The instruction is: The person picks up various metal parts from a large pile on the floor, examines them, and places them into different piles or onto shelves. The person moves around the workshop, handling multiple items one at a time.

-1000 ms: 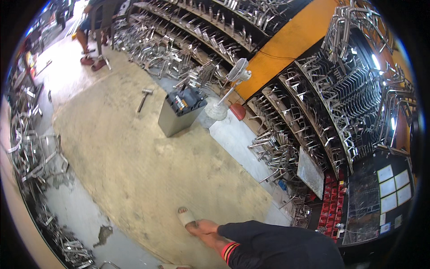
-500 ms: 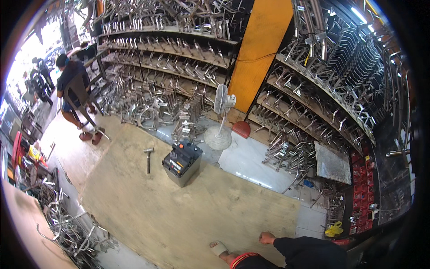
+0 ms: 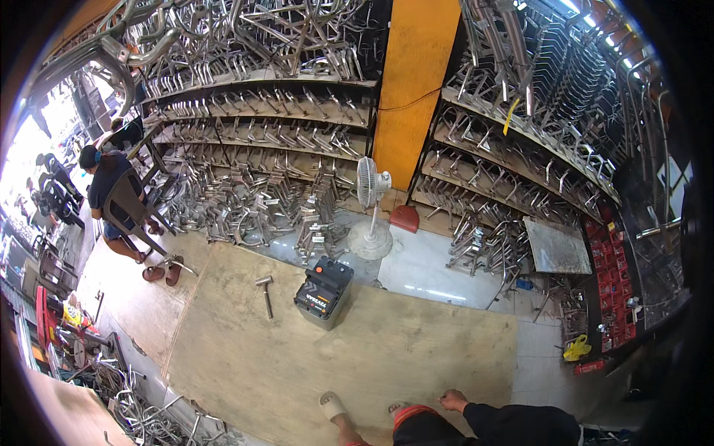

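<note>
In the head view, a worn plywood sheet [image 3: 431,349] is spread over pale floor tiles [image 3: 428,264], and the right hand [image 3: 452,401] is seen over its near part. A black battery [image 3: 327,282] is stood upright on the sheet, ahead of the hand and to its left; a hammer [image 3: 265,296] is laid farther left, near the battery. Well beyond the hand, a pedestal fan [image 3: 368,186] is set before shelves [image 3: 327,111] crowded with bent metal parts, and more are heaped below. An orange panel [image 3: 413,97] is placed between the shelf banks. Far to the hand's left, a co-worker [image 3: 111,178] is seated on a chair [image 3: 128,202]; red bins [image 3: 613,297] are ranged to its right.

The left hand is out of frame, so its state cannot be told. The right hand's fingers look loosely curled, but whether anything is gripped cannot be made out. The co-worker's hands are hidden, and the outer room is cut off by the dark rim.

Since half a second ago, a second sandalled foot [image 3: 396,406] has been brought into view beside the right hand; hammer and battery have been left in place.
</note>
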A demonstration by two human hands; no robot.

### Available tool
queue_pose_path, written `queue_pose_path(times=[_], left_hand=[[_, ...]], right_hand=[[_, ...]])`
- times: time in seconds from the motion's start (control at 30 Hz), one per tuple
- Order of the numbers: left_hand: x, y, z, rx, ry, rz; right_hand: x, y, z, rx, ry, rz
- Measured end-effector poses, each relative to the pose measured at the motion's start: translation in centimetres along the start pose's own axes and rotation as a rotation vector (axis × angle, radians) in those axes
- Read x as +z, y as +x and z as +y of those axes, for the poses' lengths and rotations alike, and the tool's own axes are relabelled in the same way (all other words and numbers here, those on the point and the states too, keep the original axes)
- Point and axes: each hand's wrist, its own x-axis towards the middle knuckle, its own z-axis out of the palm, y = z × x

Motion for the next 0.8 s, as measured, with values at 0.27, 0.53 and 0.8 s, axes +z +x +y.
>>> queue_pose_path(times=[0.27, 0.53, 0.8], left_hand=[[-16.5, 6.4, 6.3, -0.049, -0.132, 0.094], [-16.3, 15.4, 17.0, -0.049, -0.001, 0.030], [-7.4, 21.7, 40.6, 0.092, -0.294, 0.180]], right_hand=[[-0.6, -3.6, -2.2, 0.178, 0.208, -0.157], [-7.6, -0.1, 3.9, 0.363, 0.309, -0.234], [-21.6, 18.6, 8.5, -0.002, -0.076, -0.215]])
